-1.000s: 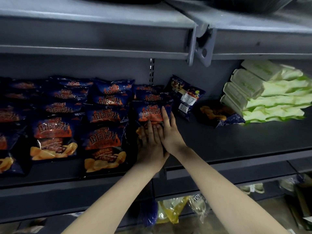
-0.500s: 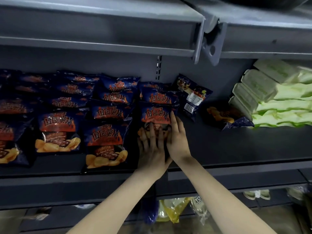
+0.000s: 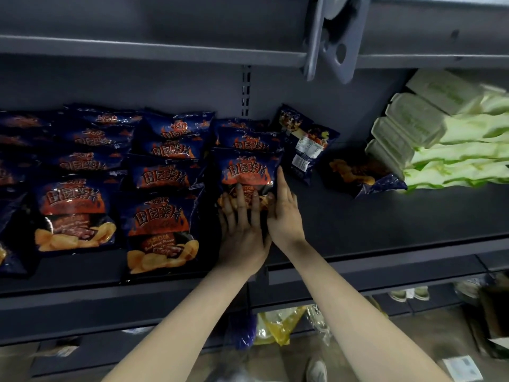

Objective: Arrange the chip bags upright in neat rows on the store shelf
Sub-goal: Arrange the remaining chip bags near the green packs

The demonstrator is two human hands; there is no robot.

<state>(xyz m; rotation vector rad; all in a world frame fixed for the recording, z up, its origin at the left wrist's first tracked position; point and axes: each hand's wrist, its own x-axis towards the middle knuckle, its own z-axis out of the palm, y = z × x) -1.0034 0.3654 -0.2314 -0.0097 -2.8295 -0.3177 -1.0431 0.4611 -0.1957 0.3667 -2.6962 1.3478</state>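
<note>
Dark blue chip bags with orange flame print stand in several rows on the grey shelf (image 3: pixel 358 230). My left hand (image 3: pixel 242 232) lies flat with straight fingers on the lower face of the front bag (image 3: pixel 248 172) of the rightmost row. My right hand (image 3: pixel 285 210) presses flat against that bag's right edge. Right of the row, one bag (image 3: pixel 305 144) leans against the back wall with its label side out. Another bag (image 3: pixel 360 172) lies flat on the shelf further right.
Pale green and white packs (image 3: pixel 446 150) are stacked at the shelf's right end. An upper shelf with a bracket (image 3: pixel 330 42) hangs overhead. Below, a lower shelf holds yellow and clear packets (image 3: pixel 278 323), and the floor shows underneath.
Both hands stay on the front bag of the rightmost row, which has been pushed slightly back. The view has shifted a little.
</note>
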